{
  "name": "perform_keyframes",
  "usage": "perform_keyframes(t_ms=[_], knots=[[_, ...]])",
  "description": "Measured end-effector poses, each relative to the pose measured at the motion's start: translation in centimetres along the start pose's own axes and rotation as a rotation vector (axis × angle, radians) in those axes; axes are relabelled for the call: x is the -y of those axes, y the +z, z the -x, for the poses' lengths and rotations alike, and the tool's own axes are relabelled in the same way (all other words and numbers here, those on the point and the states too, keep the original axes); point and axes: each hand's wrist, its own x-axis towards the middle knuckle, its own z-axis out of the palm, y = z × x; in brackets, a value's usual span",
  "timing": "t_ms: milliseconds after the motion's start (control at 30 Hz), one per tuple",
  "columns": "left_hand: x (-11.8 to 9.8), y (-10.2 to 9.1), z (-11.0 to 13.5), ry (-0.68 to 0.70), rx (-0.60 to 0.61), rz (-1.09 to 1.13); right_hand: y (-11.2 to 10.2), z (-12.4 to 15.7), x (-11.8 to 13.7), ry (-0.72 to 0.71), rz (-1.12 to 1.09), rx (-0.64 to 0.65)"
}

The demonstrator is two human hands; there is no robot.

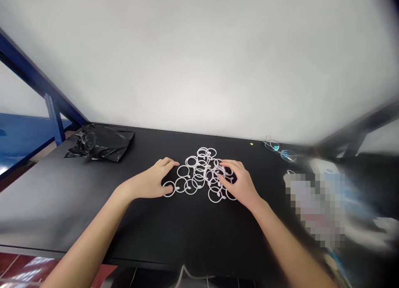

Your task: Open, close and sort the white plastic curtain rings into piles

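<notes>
Several thin white rings (190, 187), each with a small tab on its edge, lie in a loose, overlapping heap on the black table (162, 230). At the heap's left side is my left hand (156, 178), its fingers apart and its thumb over one ring. My right hand (238, 180) rests on the right part of the heap, thumb and fingers spread over the rings. Some rings are partly hidden beneath it. Neither hand has a ring gripped between its fingers.
A crumpled black plastic bag (101, 142) lies at the back left. Eyeglasses (279, 151) sit at the back right, near a small yellow bit (251, 144). Blurred items fill the right side. A blue metal frame (54, 117) stands at left, before a pale wall (199, 63).
</notes>
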Motion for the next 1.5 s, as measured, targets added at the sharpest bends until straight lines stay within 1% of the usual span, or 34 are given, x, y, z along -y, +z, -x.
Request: perform_keyframes(t_ms=[100, 233, 333, 400, 467, 500, 567, 667, 800, 933, 1000, 1067, 1133, 1267, 1333, 1400, 1500], knots=[[-0.6, 0.6, -0.2, -0.056, -0.008, -0.063, 0.1, -0.1, -0.2, 0.048, 0.015, 0.003], [-0.9, 1.1, -0.8, -0.103, -0.035, -0.102, 0.6, -0.2, -0.3, 0.07, -0.054, -0.027], [-1.0, 0.7, -1.0, -0.071, -0.067, -0.043, 0.9, -0.1, -0.3, 0.07, -0.09, -0.044], [-1.2, 0.3, -1.0, -0.026, -0.104, 0.066, 0.9, 0.0, -0.3, 0.071, -0.111, -0.053], [-1.3, 0.1, -1.1, 0.018, -0.101, 0.16, 0.8, 0.0, -0.2, 0.071, -0.125, -0.083], [-1.4, 0.1, -1.1, 0.031, -0.087, 0.17, 0.7, 0.0, -0.2, 0.069, -0.132, -0.105], [-1.4, 0.5, -1.4, 0.033, -0.067, 0.116, 0.6, 0.0, -0.1, 0.069, -0.152, -0.15], [-1.3, 1.4, -1.9, 0.011, -0.085, 0.015, 0.5, 0.0, 0.0, 0.09, -0.213, -0.19], [-1.2, 2.2, -2.4, 0.011, -0.118, -0.019, 0.5, 0.1, 0.1, 0.136, -0.276, -0.185], [-1.3, 2.4, -2.6, 0.054, -0.106, -0.038, 0.4, 0.1, 0.1, 0.155, -0.312, -0.154], [-1.4, 2.3, -2.5, 0.078, -0.113, -0.053, 0.4, 0.2, 0.1, 0.149, -0.333, -0.179], [-1.4, 2.2, -2.5, 0.107, -0.157, -0.053, 0.4, 0.2, 0.2, 0.141, -0.368, -0.228], [-1.4, 2.1, -2.4, 0.156, -0.248, -0.005, 0.3, 0.1, 0.2, 0.142, -0.409, -0.269], [-1.3, 2.4, -2.1, 0.284, -0.442, 0.186, 0.4, 0.2, 0.3, 0.127, -0.46, -0.286], [-1.3, 2.8, -2.0, 0.35, -0.521, 0.238, 0.5, 0.3, 0.4, 0.1, -0.46, -0.282], [-1.4, 3.2, -1.9, 0.409, -0.601, 0.241, 0.5, 0.4, 0.5, 0.08, -0.461, -0.302], [-2.0, 3.8, -2.0, 0.457, -0.727, 0.231, 0.5, 0.2, 1.0, 0.054, -0.468, -0.377]])
